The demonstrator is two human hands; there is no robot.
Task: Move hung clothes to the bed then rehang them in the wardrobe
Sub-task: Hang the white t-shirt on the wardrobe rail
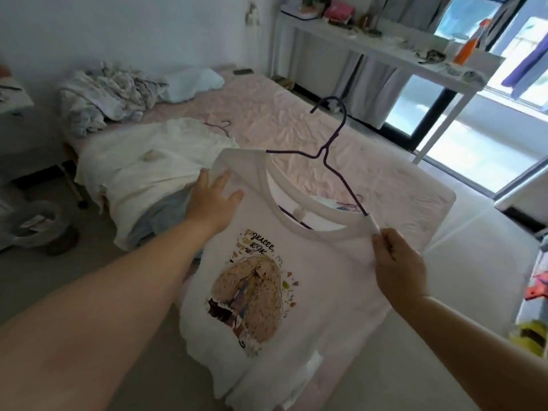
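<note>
A white T-shirt (323, 262) with a colourful print is held up over the foot of the bed (267, 114). A dark purple wire hanger (335, 137) sits inside its neck, hook pointing away from me. My left hand (215, 200) lies flat on the shirt's left shoulder, fingers spread. My right hand (397, 262) pinches the collar and shoulder on the right side. A cream garment (142, 164) lies spread on the bed's near left part, with a pale blue garment (160, 215) under it.
A crumpled blanket (103, 96) and a pillow (192, 81) lie at the head of the bed. A white shelf table (385, 51) with clutter stands along the window at the right. A bin (44, 226) stands on the floor at left.
</note>
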